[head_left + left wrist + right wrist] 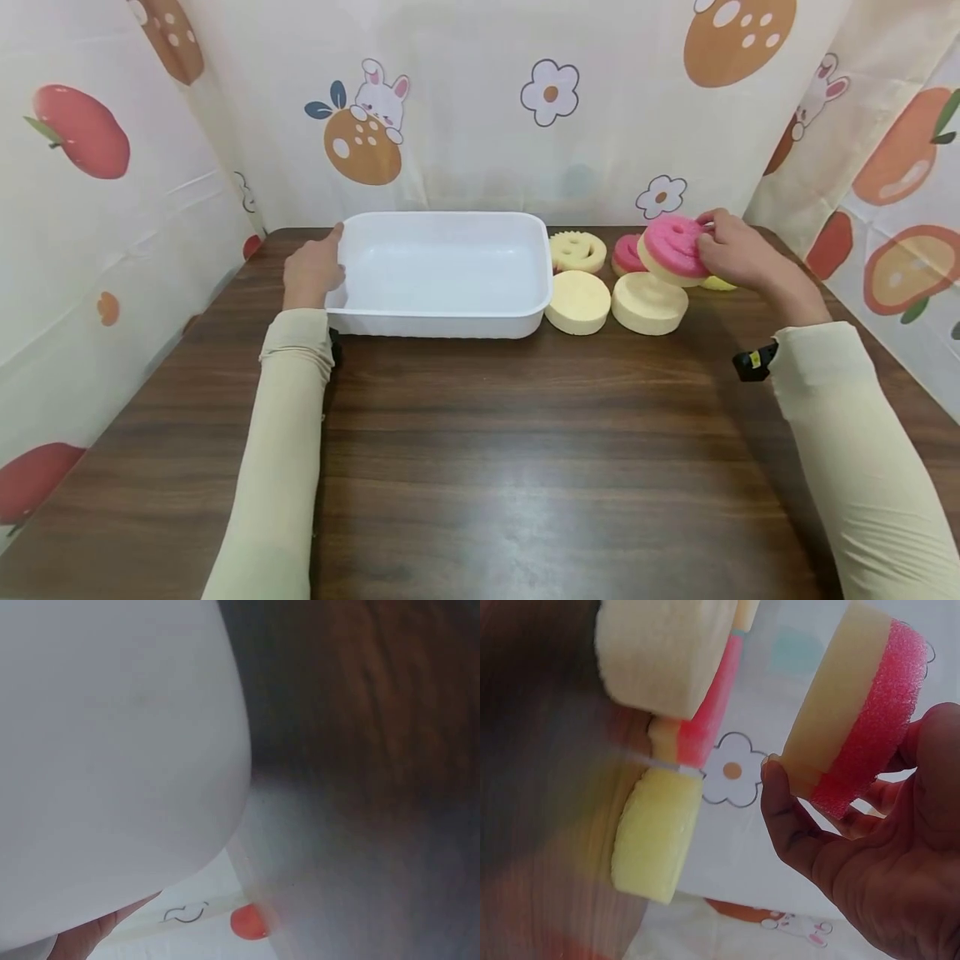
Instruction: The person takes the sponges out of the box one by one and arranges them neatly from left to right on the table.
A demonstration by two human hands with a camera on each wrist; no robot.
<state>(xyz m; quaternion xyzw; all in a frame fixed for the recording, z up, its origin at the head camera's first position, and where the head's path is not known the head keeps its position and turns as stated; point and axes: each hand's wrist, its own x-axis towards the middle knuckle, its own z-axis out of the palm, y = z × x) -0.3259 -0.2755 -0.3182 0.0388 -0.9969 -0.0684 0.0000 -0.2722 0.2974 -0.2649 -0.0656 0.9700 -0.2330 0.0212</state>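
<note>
In the head view my right hand (731,250) holds a round sponge (675,247), pink on top and cream below, with a face cut into the pink side. It is raised and tilted above the other sponges. The right wrist view shows thumb and fingers of the right hand (885,855) pinching the edge of this two-layer sponge (859,712). My left hand (311,268) grips the left rim of a white rectangular tray (438,325), whose inside shows bare. In the left wrist view the tray's wall (127,750) hides most of the left hand (94,930).
Right of the tray stand a cream smiley sponge (577,250), a plain cream sponge (577,302), another cream sponge (649,303), a pink-topped sponge (627,255) and a partly hidden yellow sponge (717,284). A printed curtain (472,125) borders the wooden table (525,450).
</note>
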